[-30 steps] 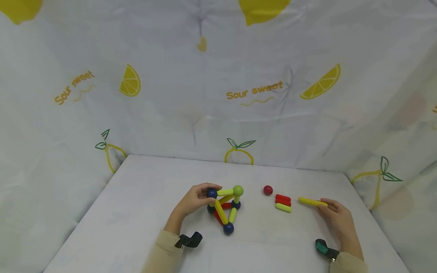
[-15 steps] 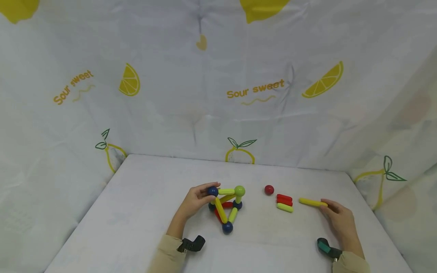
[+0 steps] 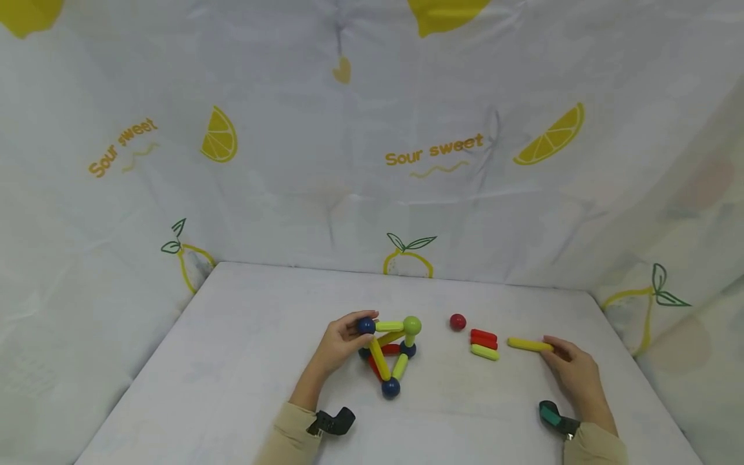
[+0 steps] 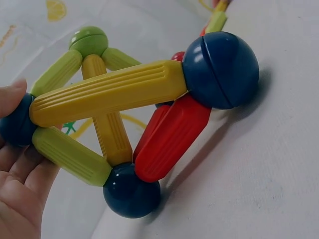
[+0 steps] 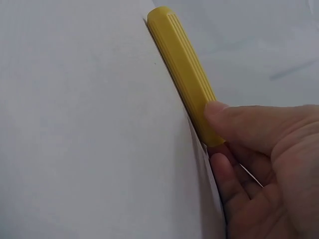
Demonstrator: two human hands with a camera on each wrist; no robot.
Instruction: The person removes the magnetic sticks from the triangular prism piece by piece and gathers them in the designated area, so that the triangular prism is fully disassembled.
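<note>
My left hand (image 3: pixel 340 342) grips the upper left blue ball (image 3: pixel 366 325) of a magnetic ball-and-rod frame. The frame joins blue balls and a lime green ball (image 3: pixel 412 325) with yellow, lime and red rods. In the left wrist view, the thumb lies on the blue ball (image 4: pixel 19 122), while a long yellow rod (image 4: pixel 109 92) runs from it to another blue ball (image 4: pixel 222 69). Over at the right, my right hand (image 3: pixel 575 371) pinches the near end of a loose yellow rod (image 5: pixel 182 74) between thumb and fingers. Its other end points left, close over the white surface.
Between the hands lie a red ball (image 3: pixel 458 322), two red rods (image 3: pixel 484 335) side by side and a lime rod (image 3: pixel 485 352). The white table (image 3: pixel 244 361) ends at the back against a hanging lemon-print cloth (image 3: pixel 290 161).
My left hand and the ball-and-rod frame have shifted slightly to the right. The right hand keeps its pinch on the yellow rod and has barely moved.
</note>
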